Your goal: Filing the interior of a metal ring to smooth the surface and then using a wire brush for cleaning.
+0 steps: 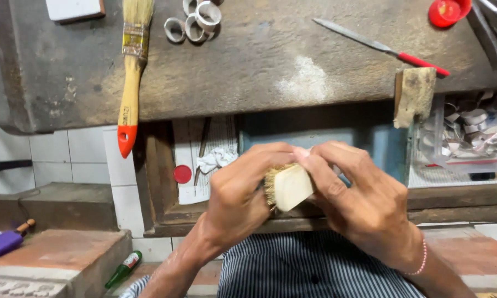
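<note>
Close together, left hand point(240, 190) curled on bristles, right hand point(356, 196) clasping pale wooden brush block point(292, 186)

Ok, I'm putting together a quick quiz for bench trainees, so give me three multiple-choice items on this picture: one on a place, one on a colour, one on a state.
1. Where does the paintbrush lie?
A. on the workbench top
B. on the floor
C. in the drawer

2. What colour is the tip of the paintbrush handle?
A. blue
B. red-orange
C. black

3. How is the small scrub brush held?
A. lying loose on the bench
B. by one hand only
C. between the left hand and the right hand

Answers:
1 A, it lies along the bench top at the left.
2 B, the handle end is dipped red-orange.
3 C, both hands close around the wooden block.
</note>
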